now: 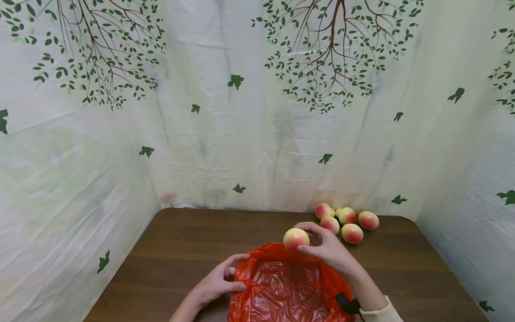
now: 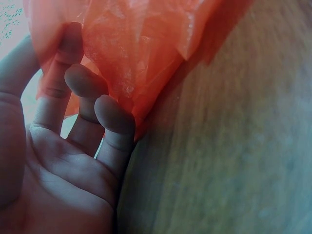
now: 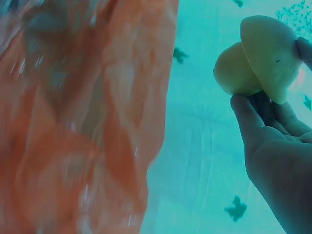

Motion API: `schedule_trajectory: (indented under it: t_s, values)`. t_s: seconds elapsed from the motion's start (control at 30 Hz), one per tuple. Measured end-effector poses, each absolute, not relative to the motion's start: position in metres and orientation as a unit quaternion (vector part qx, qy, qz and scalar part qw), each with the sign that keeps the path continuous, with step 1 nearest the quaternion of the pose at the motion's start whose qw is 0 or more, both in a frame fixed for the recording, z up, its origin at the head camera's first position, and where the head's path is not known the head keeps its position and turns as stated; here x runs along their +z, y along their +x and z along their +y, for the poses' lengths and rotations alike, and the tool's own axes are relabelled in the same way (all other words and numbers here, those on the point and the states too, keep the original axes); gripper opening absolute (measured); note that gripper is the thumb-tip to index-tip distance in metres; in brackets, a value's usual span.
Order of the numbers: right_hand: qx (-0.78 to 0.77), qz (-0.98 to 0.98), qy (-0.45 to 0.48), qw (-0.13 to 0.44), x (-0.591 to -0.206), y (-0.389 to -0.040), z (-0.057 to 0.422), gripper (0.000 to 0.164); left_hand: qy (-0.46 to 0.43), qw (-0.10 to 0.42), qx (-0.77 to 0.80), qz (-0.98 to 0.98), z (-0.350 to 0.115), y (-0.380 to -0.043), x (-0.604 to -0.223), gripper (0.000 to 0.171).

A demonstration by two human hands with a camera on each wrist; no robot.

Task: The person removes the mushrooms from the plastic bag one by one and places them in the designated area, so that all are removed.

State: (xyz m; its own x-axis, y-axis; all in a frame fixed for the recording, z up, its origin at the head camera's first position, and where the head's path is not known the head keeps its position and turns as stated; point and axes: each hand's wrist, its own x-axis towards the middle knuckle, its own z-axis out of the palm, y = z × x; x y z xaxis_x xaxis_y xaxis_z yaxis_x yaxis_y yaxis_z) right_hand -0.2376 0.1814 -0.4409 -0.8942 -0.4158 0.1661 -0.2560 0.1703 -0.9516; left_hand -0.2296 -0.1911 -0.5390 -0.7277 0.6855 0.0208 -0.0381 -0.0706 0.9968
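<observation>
A red plastic bag [image 1: 287, 286] lies on the table with its mouth spread open toward me. My left hand [image 1: 219, 279] holds the bag's left rim; in the left wrist view some fingers [image 2: 80, 78] show against the thin red film. Above the bag's far right edge, my right hand [image 1: 323, 246] grips a yellow and pink peach [image 1: 296, 239] between thumb and fingers. The right wrist view shows a pointed peach [image 3: 270, 53] in that hand, with a second rounded peach [image 3: 234, 70] against it. The head view shows only one of them.
Several more peaches [image 1: 352, 233] sit in a cluster at the back right of the brown wooden table [image 1: 193, 237]. A pale cloth [image 1: 257, 134] printed with branches and leaves hangs behind and along both sides. A dark strap [image 1: 347, 304] is at my right wrist.
</observation>
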Motion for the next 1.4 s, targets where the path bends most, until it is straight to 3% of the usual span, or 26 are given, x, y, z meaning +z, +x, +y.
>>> schedule_trajectory:
  t_s: [0.83,1.4]
  values:
    - [-0.559,0.819,-0.12,-0.047,-0.432,-0.229,0.3,0.051,0.25,0.267,0.684,0.631,-0.19,-0.23,-0.539,0.073]
    - [-0.519,0.852,-0.047,-0.049,-0.453,-0.238,0.347,0.059,0.251,0.264,0.685,0.632,-0.19,-0.228,-0.537,0.073]
